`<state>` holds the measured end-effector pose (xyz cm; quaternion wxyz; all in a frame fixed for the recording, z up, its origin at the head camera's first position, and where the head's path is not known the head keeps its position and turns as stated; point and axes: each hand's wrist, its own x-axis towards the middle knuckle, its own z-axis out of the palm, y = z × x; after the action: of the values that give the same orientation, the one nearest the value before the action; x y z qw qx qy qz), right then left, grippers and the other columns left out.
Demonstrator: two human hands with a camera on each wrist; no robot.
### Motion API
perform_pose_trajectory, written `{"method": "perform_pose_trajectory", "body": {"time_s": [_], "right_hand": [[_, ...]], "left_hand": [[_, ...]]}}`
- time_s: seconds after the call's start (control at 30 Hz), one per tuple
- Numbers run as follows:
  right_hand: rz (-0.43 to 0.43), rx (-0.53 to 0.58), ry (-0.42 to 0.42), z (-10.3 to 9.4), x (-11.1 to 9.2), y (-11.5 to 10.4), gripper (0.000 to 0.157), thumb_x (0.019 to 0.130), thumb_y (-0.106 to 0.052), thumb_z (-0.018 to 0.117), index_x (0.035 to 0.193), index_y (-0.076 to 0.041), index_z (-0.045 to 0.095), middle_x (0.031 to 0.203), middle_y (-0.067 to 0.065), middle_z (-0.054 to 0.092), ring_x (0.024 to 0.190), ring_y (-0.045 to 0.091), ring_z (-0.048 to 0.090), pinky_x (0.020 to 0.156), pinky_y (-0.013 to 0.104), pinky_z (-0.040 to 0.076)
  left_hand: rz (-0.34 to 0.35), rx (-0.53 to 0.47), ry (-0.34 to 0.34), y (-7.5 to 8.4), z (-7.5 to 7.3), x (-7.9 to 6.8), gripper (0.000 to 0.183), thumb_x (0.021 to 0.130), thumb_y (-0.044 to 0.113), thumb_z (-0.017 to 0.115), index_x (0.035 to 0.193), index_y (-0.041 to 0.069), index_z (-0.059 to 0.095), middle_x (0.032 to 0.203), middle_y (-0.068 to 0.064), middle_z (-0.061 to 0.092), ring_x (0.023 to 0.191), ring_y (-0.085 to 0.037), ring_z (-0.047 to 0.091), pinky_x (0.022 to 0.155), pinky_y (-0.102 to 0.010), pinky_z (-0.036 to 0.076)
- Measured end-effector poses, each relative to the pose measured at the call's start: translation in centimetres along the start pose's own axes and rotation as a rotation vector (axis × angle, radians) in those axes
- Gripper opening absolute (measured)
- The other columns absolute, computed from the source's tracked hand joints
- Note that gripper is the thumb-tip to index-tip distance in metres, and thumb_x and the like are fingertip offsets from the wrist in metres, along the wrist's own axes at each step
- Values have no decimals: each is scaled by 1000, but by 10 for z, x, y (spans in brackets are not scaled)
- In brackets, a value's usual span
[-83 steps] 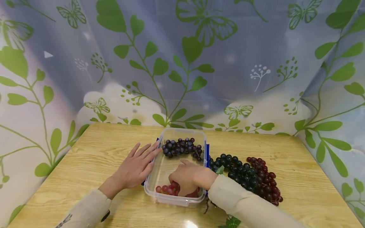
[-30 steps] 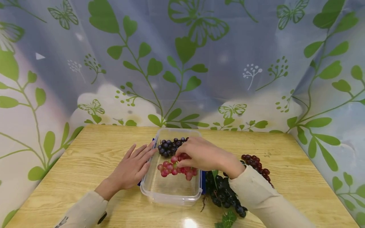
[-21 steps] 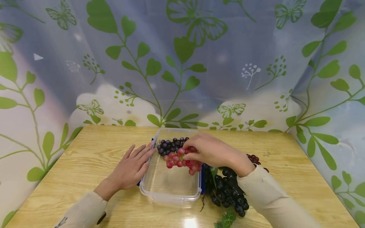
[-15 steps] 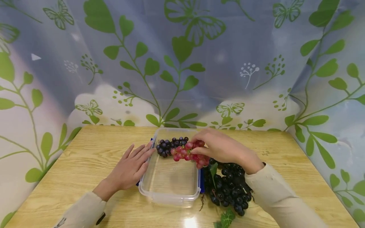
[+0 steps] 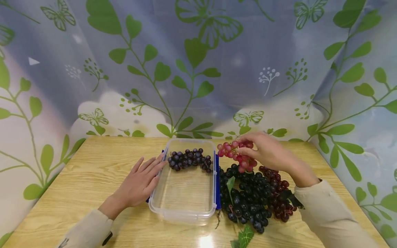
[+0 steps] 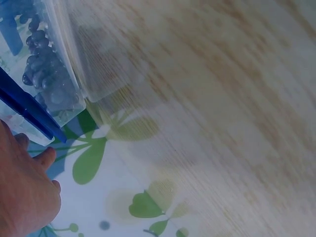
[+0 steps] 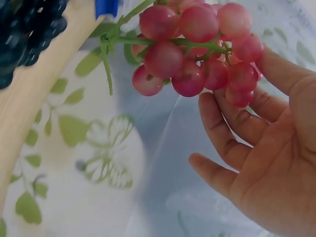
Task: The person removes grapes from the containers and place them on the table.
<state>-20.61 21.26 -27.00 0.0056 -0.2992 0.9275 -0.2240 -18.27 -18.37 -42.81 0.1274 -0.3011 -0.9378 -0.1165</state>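
A bunch of pinkish-red grapes (image 5: 245, 161) hangs from my right hand (image 5: 269, 151), pinched between thumb and fingers above the dark grapes. The right wrist view shows the red bunch (image 7: 190, 54) with its green stem and my fingers under and beside it. My left hand (image 5: 136, 182) lies with fingers extended, tips on the left rim of a clear plastic box (image 5: 183, 216). Inside the box, toward its far end, lies a purple-black bunch of grapes (image 5: 189, 160). In the left wrist view, my left hand (image 6: 27, 190) is partly seen beside a blue clip (image 6: 29, 106).
Right of the box lies a large black bunch of grapes (image 5: 248, 196) with a green leaf (image 5: 246, 236). Beside it is a dark red bunch (image 5: 280, 186). A patterned curtain (image 5: 198, 69) stands behind the wooden table (image 5: 102, 155).
My right hand has lifted the red grapes out of the box's near end and carried them right, past its right side. My left hand stays at the left rim.
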Motion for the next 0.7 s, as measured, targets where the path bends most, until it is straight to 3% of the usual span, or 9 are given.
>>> {"method": "perform_pose_trajectory", "body": {"time_s": [0.2, 0.3, 0.47, 0.7], "right_hand": [[155, 11, -4, -18, -20, 29, 38, 98, -34, 55, 119, -3, 62, 94, 2, 65, 77, 16, 59, 71, 41, 48], [227, -12, 2, -21, -31, 46, 48, 98, -42, 51, 123, -1, 59, 101, 9, 65, 80, 21, 60, 70, 44, 49], [281, -46, 36, -19, -54, 76, 52, 99, -42, 49, 123, 2, 59, 108, 18, 63, 94, 34, 61, 75, 51, 49], [350, -31, 44, -14, -81, 106, 53, 99, -42, 48, 122, 5, 59, 104, 17, 63, 93, 35, 60, 73, 51, 49]], "left_hand": [[7, 0, 11, 0, 1, 1, 47, 104, 26, 32, 150, 16, 34, 156, -4, 23, 139, -30, 27, 113, -50, 7], [12, 6, 14, 0, 1, 2, 47, 104, 26, 32, 150, 15, 35, 156, -5, 24, 138, -31, 28, 113, -50, 7], [22, 10, 14, 0, 1, 2, 47, 104, 26, 31, 148, 13, 38, 156, -5, 24, 138, -31, 28, 113, -50, 7], [22, 19, 24, -1, 1, 0, 47, 104, 27, 31, 148, 13, 39, 156, -5, 25, 138, -32, 28, 113, -51, 9]]}}
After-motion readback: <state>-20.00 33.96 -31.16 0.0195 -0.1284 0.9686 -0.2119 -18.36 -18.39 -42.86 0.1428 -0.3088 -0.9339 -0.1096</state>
